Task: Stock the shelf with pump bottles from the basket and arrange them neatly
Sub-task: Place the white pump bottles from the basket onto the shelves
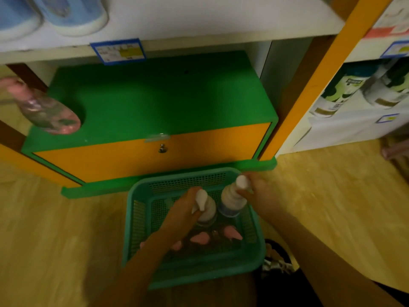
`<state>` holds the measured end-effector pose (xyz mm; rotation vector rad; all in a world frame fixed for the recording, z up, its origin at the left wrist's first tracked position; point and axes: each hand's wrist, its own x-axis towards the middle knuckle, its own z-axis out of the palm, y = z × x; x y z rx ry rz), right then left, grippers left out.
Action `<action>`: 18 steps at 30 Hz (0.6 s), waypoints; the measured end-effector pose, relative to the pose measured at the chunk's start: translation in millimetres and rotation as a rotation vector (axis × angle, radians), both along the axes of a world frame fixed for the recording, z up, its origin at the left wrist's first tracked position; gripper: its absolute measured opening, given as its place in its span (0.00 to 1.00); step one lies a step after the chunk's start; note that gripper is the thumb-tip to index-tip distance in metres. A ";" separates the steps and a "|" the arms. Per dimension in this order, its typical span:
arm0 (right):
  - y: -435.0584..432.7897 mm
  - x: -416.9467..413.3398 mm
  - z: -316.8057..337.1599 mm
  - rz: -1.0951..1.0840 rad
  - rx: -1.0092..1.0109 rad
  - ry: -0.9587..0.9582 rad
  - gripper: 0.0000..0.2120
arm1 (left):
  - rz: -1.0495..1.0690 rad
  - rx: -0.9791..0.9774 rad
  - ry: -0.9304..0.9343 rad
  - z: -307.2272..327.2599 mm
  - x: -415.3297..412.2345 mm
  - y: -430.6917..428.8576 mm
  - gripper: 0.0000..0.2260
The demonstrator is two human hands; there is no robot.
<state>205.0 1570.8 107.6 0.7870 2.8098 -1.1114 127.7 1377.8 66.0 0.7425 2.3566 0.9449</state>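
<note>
A teal plastic basket [141,218] sits on the floor in front of the shelf unit. Two white pump bottles stand up in it. My left hand [184,206] grips the neck of the left white bottle [207,210]. My right hand [257,190] pinches the pump head of the right white bottle [232,199], which has a blue band low on its body. Several pink-capped bottles [200,238] lie lower in the basket behind them. One pink pump bottle [51,114] stands at the left end of the green shelf top [155,100].
Under the green shelf top is an orange locked door [155,156]. A white shelf [199,21] above carries blue-and-white bottles [75,14] and a price label [119,50]. An orange post [321,69] separates a neighbouring unit with green-and-white bottles [340,94]. Wooden floor surrounds the basket.
</note>
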 end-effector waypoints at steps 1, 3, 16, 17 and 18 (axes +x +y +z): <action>4.3 -2.9 12.5 0.011 -0.006 0.054 0.19 | -0.003 0.041 0.009 14.4 -3.5 -3.7 0.19; 6.6 -7.3 43.5 0.046 0.005 0.132 0.19 | 0.004 0.099 0.046 47.3 -9.2 -10.2 0.21; -38.6 -15.4 262.4 0.150 0.079 0.531 0.15 | 0.193 0.530 0.253 270.3 -17.2 -76.2 0.21; -44.3 -17.1 276.6 0.159 0.094 0.543 0.14 | 0.186 0.533 0.269 283.4 -17.8 -82.2 0.20; -49.7 -19.9 289.9 0.169 0.104 0.559 0.14 | 0.181 0.539 0.286 296.8 -18.2 -88.0 0.20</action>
